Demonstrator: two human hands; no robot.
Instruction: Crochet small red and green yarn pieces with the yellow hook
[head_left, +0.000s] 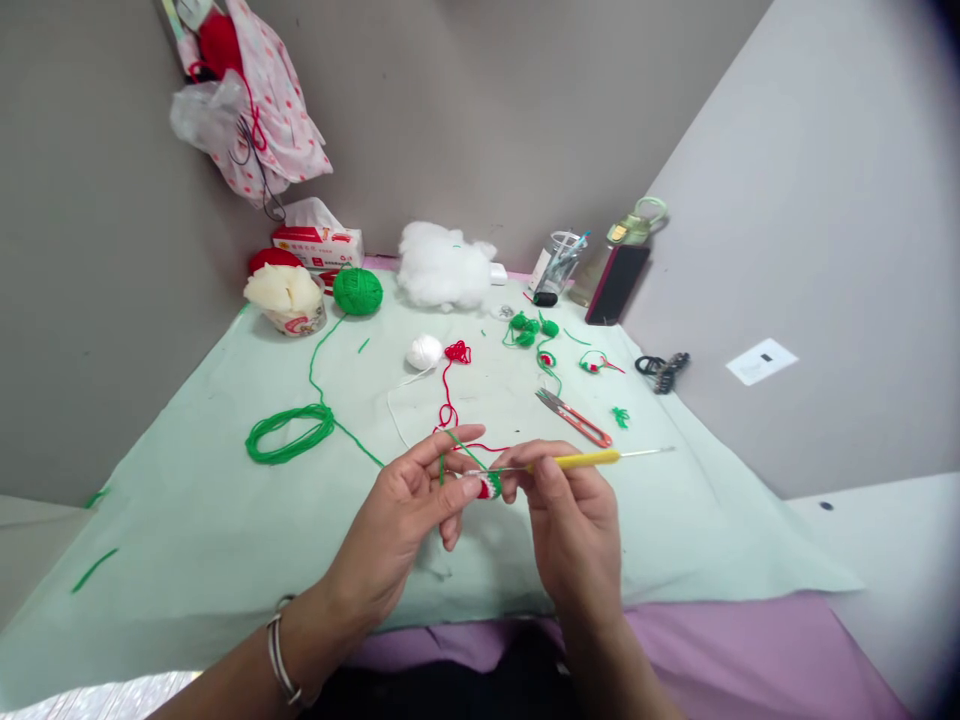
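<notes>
Far-left edge: two short loose snips of green yarn [94, 570] lie on the pale mint-green cloth [187, 520] that covers the table.
Coil: one loose ring of green yarn strand [289, 432] lies left of centre; its strand runs up to one round ball of green yarn [358, 291] near the back edge.
Back-left corner: one paper cup heaped with cream stuffing [289, 300], and behind it one red-and-white tissue box [319, 243].
Left hand: the left hand [409, 510], a metal bangle [281, 655] on its wrist, is half curled; thumb and fingers pinch one small crocheted piece in red, white and green [489, 486], and a green strand loops over the raised forefinger.
Piece: held above the cloth's near edge, between both hands and touching each.
Right hand: the right hand [574, 515] is curled around one crochet hook with a yellow handle and thin metal shaft [577, 460]; its tip meets the piece.
Centre: one small ball of white yarn [424, 351], one tangle of red yarn [456, 352], one fluffy white heap of fibre filling [444, 266] at the back edge.
Right of centre: one pair of red-handled thread snips [574, 417]; several small green crocheted bits [529, 328].
Back-right corner: one clear pen cup [559, 262], one dark phone [617, 283] leaning upright.
Right edge: one black hair claw [664, 368].
</notes>
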